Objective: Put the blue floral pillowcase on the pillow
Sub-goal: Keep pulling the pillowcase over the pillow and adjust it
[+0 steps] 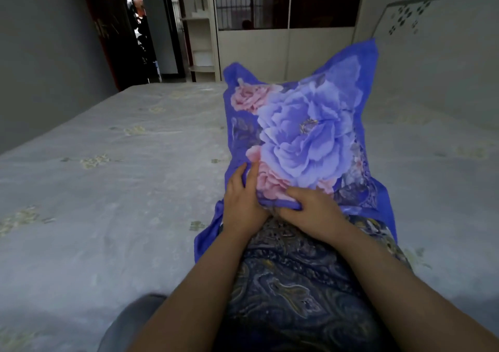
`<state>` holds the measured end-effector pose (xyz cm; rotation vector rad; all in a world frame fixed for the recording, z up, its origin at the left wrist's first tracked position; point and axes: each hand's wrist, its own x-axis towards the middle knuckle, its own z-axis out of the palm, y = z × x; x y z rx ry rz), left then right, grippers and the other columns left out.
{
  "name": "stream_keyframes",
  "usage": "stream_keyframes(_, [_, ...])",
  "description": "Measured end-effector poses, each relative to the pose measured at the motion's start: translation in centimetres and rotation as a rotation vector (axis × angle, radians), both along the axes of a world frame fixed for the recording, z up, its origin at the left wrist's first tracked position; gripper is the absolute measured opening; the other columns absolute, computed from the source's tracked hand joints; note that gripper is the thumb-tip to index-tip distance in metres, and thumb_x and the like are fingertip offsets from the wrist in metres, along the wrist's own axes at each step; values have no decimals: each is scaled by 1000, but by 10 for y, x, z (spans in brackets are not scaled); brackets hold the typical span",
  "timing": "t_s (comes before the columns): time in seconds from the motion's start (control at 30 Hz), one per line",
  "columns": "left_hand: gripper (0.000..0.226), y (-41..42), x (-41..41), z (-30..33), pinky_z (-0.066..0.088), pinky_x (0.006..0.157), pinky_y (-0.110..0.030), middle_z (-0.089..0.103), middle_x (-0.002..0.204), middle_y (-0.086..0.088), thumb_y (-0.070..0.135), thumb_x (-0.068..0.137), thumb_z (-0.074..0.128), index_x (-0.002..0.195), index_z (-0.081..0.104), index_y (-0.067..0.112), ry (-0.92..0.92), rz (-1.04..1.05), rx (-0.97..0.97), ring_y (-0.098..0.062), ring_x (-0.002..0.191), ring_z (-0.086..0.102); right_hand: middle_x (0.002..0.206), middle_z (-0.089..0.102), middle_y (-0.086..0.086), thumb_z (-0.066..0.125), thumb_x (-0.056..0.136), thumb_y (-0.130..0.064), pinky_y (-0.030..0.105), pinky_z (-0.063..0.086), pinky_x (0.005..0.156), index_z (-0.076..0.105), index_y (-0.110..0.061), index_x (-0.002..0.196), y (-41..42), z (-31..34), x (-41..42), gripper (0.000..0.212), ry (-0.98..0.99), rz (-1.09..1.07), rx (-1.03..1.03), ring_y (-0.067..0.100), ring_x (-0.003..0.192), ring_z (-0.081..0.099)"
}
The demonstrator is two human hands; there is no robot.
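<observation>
The blue floral pillowcase [302, 135], printed with a large blue peony and pink roses, covers the far end of a pillow [294, 284] with a dark paisley cover. The pillow lies lengthwise on the bed, its near part bare and reaching toward me. My left hand [243, 200] grips the pillowcase's open edge on the left side, fingers on top of the fabric. My right hand [310, 211] pinches the same hem near the middle, thumb tucked under it. Loose blue fabric hangs down at both sides of the pillow.
The bed [121, 189] carries a pale sheet with faint yellow flowers. A headboard [437, 62] rises at the right. Beyond the bed stand a cream wardrobe [286, 49], a shelf unit [201, 41] and an open dark doorway [140, 35].
</observation>
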<state>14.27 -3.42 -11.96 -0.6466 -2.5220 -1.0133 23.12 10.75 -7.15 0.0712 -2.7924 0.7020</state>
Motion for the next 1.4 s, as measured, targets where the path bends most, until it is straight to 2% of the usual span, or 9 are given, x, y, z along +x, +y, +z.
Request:
stream_keyframes(0.27, [63,-6,18,19,28,101,-15,39,136,2,40,76,58,136,47,23,-271,-311,150,-11,130,39,62,57,11,43,73,-50,36,38,50,43,-21,75,12,-13,5,29,309,-103,-100,31,60,57])
stream_keyframes(0.47, [54,7,12,30,40,104,-36,42,139,-5,23,79,61,132,52,24,-124,-188,12,-23,127,42,54,46,3,44,78,-36,32,27,43,38,-21,68,6,-21,9,19,475,-133,-140,27,48,47])
stream_keyframes(0.6, [31,18,21,31,43,71,-28,67,101,-8,4,76,54,103,67,14,45,10,224,-29,94,60,88,57,10,57,76,-24,34,37,61,53,-14,93,14,-15,-7,20,414,-234,89,32,82,55])
stream_keyframes(0.8, [45,9,26,45,51,68,-46,68,89,-15,26,75,42,117,56,22,-66,1,184,-35,83,61,147,35,11,56,84,-25,46,26,108,45,-27,134,54,13,-38,51,182,-433,276,34,135,31])
stream_keyframes(1.0, [41,-6,6,81,43,85,-26,62,123,-10,13,88,54,127,52,21,-356,11,117,-26,110,58,109,63,15,47,88,-12,34,46,76,59,-18,111,37,50,-51,27,-48,-282,475,34,100,60])
stream_keyframes(1.13, [50,-42,18,109,35,95,-20,52,138,-8,34,91,57,136,46,13,-432,-224,-398,-20,125,49,102,60,3,50,87,-19,30,43,75,56,-29,90,26,70,-38,13,-287,-26,469,25,96,58])
stream_keyframes(1.23, [57,-68,26,116,50,77,-25,64,103,-5,41,89,57,139,36,23,-747,-384,-482,-14,86,64,83,61,-1,65,83,-35,28,42,70,61,-22,84,15,68,-26,13,-557,196,480,18,78,56])
stream_keyframes(1.3, [39,-72,9,113,50,62,-21,64,88,-7,41,88,58,119,56,18,-594,-306,-231,-7,63,60,69,59,-5,70,77,-47,29,42,66,63,-24,72,9,74,-24,25,-712,297,427,14,67,52])
stream_keyframes(1.4, [66,-62,-32,102,39,100,-29,52,133,-13,52,83,60,133,49,10,-86,42,-145,-22,122,51,63,61,-4,64,82,-50,27,47,65,63,-22,71,0,87,-26,30,-776,342,222,13,61,57])
